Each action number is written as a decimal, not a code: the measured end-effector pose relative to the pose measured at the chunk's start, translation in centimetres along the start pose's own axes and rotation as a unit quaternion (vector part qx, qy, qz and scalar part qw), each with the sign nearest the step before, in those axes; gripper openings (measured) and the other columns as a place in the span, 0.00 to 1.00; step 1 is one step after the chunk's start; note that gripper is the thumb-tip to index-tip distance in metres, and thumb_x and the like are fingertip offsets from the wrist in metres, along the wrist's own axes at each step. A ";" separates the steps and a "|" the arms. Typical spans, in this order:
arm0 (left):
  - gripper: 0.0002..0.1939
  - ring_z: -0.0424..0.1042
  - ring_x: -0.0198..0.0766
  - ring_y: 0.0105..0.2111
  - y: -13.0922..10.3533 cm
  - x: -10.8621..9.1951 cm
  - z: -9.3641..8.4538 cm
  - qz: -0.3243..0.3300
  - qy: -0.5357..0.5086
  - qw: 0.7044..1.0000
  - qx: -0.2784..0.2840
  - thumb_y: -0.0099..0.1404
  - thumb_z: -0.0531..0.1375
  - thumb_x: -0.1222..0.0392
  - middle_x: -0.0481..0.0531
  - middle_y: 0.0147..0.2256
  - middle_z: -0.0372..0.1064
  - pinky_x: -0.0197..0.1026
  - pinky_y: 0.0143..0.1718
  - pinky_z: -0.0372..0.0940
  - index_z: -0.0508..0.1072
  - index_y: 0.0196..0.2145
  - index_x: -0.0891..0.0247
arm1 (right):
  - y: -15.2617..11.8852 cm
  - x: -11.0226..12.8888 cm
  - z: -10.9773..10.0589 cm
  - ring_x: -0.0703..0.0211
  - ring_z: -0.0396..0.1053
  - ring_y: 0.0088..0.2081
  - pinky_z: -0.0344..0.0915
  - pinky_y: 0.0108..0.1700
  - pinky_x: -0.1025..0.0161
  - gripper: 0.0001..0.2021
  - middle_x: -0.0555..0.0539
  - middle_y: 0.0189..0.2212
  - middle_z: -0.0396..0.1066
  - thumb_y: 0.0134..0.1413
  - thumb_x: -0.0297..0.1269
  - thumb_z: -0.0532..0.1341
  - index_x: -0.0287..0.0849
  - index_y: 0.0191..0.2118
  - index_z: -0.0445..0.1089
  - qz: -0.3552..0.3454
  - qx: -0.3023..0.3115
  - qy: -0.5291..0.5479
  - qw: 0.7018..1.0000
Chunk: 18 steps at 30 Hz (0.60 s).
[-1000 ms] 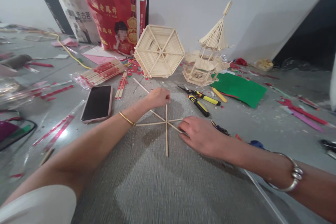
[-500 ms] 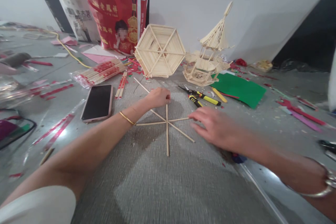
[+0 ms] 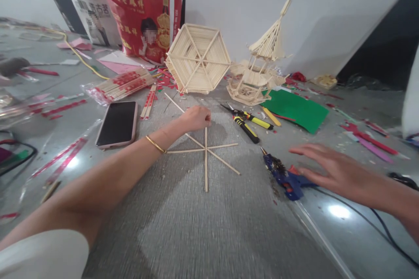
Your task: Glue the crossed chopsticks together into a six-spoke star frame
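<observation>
The blue glue gun [image 3: 293, 188] points its tip away and left, with its handle by the right hand [image 3: 338, 175], the nearer hand, wide open and holding nothing. Left of it lies the stick star [image 3: 206, 148]. Farther off, the left hand [image 3: 194, 117] is curled; I can't tell if it grips a stick.

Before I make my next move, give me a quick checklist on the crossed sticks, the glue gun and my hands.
1. Crossed sticks meet in the middle: ok.
2. Left hand at the sticks' far side: ok.
3. Left fingers gripping a stick: cannot tell, fingertips hidden.
4. Glue gun in the right hand's grip: not ok, hand open beside it.
5. Glue gun hot: cannot tell.
6. Yellow-and-black cutters apart from the sticks: ok.
</observation>
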<state>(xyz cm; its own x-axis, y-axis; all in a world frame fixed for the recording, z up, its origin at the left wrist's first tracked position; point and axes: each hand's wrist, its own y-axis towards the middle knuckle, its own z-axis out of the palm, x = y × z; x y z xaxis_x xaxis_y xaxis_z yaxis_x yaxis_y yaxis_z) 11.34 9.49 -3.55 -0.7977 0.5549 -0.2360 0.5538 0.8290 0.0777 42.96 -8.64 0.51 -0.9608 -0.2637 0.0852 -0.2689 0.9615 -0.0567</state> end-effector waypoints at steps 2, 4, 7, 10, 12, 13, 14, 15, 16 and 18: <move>0.10 0.72 0.40 0.35 0.0 0.1 0.0 0.004 0.002 1.000 -0.001 0.56 0.58 0.60 0.53 0.33 0.75 0.37 0.32 0.60 0.77 0.34 0.64 | -0.7 -0.5 0.7 0.46 0.67 0.53 0.63 0.55 0.50 0.21 0.33 0.53 0.68 0.55 0.41 0.52 0.39 0.52 0.67 -0.010 0.010 0.000 1.000; 0.10 0.72 0.40 0.35 0.0 0.1 0.1 0.006 0.004 1.000 -0.003 0.56 0.58 0.61 0.53 0.33 0.75 0.37 0.33 0.60 0.77 0.34 0.64 | -1.2 -0.7 1.4 0.47 0.67 0.53 0.64 0.55 0.50 0.21 0.34 0.53 0.68 0.55 0.37 0.51 0.40 0.53 0.67 -0.021 0.026 0.000 0.999; 0.10 0.72 0.40 0.34 0.1 0.1 0.1 0.007 0.004 1.000 -0.005 0.56 0.57 0.61 0.53 0.32 0.75 0.37 0.32 0.59 0.77 0.34 0.64 | -1.7 -0.7 2.1 0.47 0.68 0.52 0.66 0.55 0.50 0.23 0.34 0.52 0.69 0.53 0.34 0.50 0.39 0.54 0.67 -0.033 0.020 -0.020 0.999; 0.10 0.72 0.40 0.33 0.0 0.1 0.1 0.007 0.001 1.000 -0.004 0.56 0.57 0.62 0.52 0.31 0.75 0.37 0.31 0.59 0.77 0.33 0.64 | -1.8 -0.4 2.5 0.46 0.69 0.51 0.66 0.54 0.50 0.24 0.35 0.51 0.70 0.48 0.31 0.52 0.40 0.53 0.69 -0.050 0.021 -0.050 0.997; 0.10 0.72 0.39 0.33 0.0 0.0 0.0 0.006 -0.002 1.000 -0.003 0.56 0.57 0.61 0.52 0.31 0.75 0.37 0.31 0.58 0.77 0.33 0.64 | -1.8 -0.3 2.9 0.46 0.69 0.51 0.66 0.54 0.49 0.24 0.35 0.51 0.70 0.48 0.29 0.52 0.39 0.51 0.70 -0.059 0.020 -0.063 0.996; 0.09 0.72 0.39 0.32 0.0 0.0 0.0 0.005 -0.004 1.000 -0.003 0.56 0.57 0.61 0.52 0.31 0.75 0.36 0.31 0.58 0.77 0.33 0.64 | -1.7 -0.2 3.1 0.45 0.69 0.51 0.66 0.54 0.49 0.23 0.34 0.51 0.70 0.47 0.28 0.51 0.38 0.51 0.70 -0.062 0.014 -0.068 0.996; 0.09 0.71 0.39 0.32 0.0 0.0 0.0 0.004 -0.006 1.000 -0.003 0.56 0.57 0.61 0.51 0.30 0.75 0.36 0.30 0.58 0.77 0.33 0.63 | -1.6 -0.3 3.5 0.45 0.69 0.51 0.66 0.54 0.48 0.23 0.34 0.50 0.70 0.47 0.28 0.51 0.38 0.50 0.70 -0.067 0.003 -0.072 0.995; 0.09 0.71 0.38 0.32 0.0 0.0 0.0 0.003 -0.008 1.000 -0.003 0.56 0.57 0.61 0.51 0.30 0.75 0.36 0.30 0.58 0.77 0.33 0.63 | -1.5 -0.4 3.8 0.45 0.69 0.51 0.66 0.54 0.47 0.24 0.34 0.49 0.70 0.46 0.27 0.51 0.38 0.50 0.70 -0.074 -0.008 -0.074 0.994; 0.09 0.71 0.38 0.32 -0.1 0.0 0.0 0.002 -0.010 1.000 -0.003 0.56 0.57 0.61 0.51 0.30 0.74 0.36 0.30 0.58 0.77 0.33 0.63 | -1.5 -0.5 4.2 0.45 0.69 0.50 0.66 0.53 0.46 0.24 0.34 0.49 0.70 0.45 0.27 0.51 0.38 0.50 0.69 -0.084 -0.017 -0.072 0.994; 0.09 0.71 0.38 0.31 -0.1 0.0 0.0 0.001 -0.014 1.000 -0.005 0.56 0.58 0.61 0.50 0.29 0.74 0.36 0.30 0.58 0.77 0.33 0.63 | -1.5 -1.0 4.7 0.45 0.69 0.49 0.67 0.52 0.46 0.24 0.35 0.47 0.70 0.43 0.27 0.51 0.39 0.49 0.69 -0.100 -0.027 -0.061 0.993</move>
<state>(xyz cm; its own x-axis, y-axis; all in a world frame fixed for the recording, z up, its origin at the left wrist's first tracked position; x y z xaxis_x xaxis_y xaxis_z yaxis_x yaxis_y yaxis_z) 11.30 9.40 -3.61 -0.7896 0.5543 -0.2631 0.5525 0.8289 0.0883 44.05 -10.19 -4.17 -0.8902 -0.4545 -0.0316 -0.4548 0.8906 0.0034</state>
